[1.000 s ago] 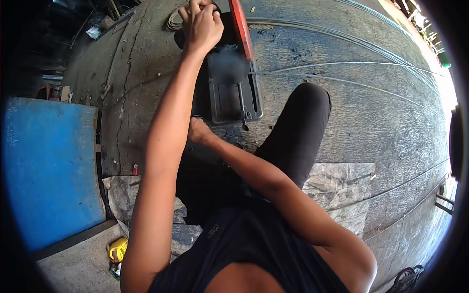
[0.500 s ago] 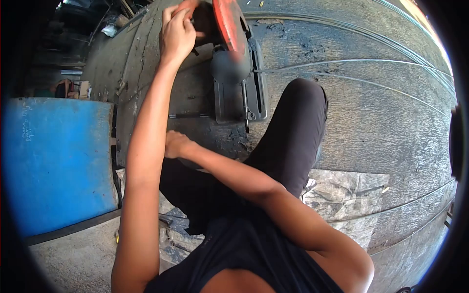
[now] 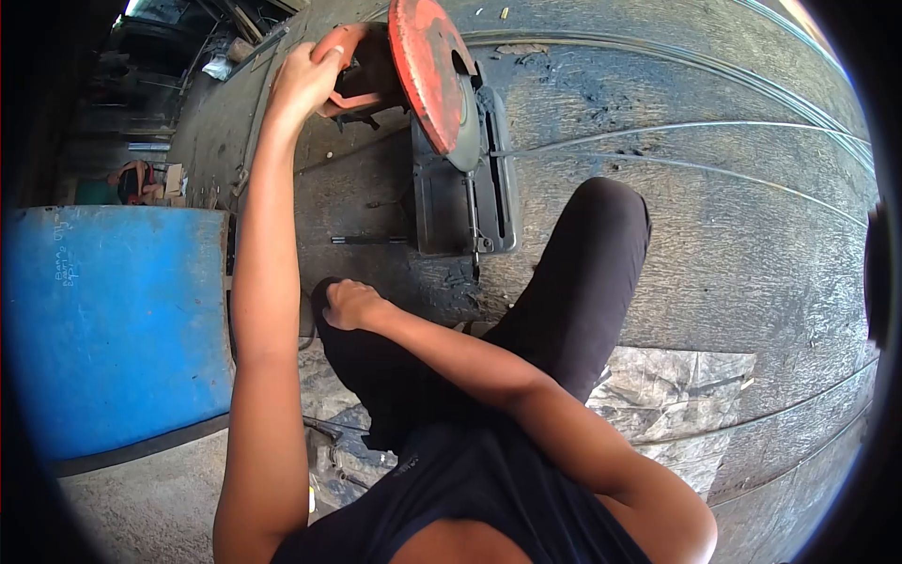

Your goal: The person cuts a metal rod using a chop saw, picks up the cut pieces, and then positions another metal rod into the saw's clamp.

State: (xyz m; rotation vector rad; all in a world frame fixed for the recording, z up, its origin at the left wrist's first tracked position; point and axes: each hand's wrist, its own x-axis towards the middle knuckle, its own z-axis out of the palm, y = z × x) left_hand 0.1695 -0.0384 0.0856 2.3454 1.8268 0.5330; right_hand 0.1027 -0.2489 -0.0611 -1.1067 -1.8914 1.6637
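Observation:
My left hand [image 3: 308, 83] is closed around the orange handle [image 3: 340, 45] of a chop saw. The saw's red blade guard [image 3: 421, 70] is scuffed, and part of the cutting disc [image 3: 467, 132] shows at its edge. Beneath them lies the dark metal base [image 3: 442, 211] with its vise screw [image 3: 472, 202]. A long thin metal rod [image 3: 648, 124] reaches the base from the right. My right hand [image 3: 352, 305] rests on my left knee, away from the saw, its fingers curled in with nothing visible in them.
A blue panel [image 3: 122, 320] stands at the left. Several long rods [image 3: 714, 80] run across the stained floor [image 3: 752, 244]. A dirty sheet [image 3: 686, 376] lies beside my right leg. A black bar [image 3: 368, 241] lies left of the saw base. Part of a person [image 3: 136, 179] shows far left.
My left hand and the saw handle have moved left and lower in view, and the guard has shifted left. The disc edge, blurred before, is now distinct. My right hand stays at the knee.

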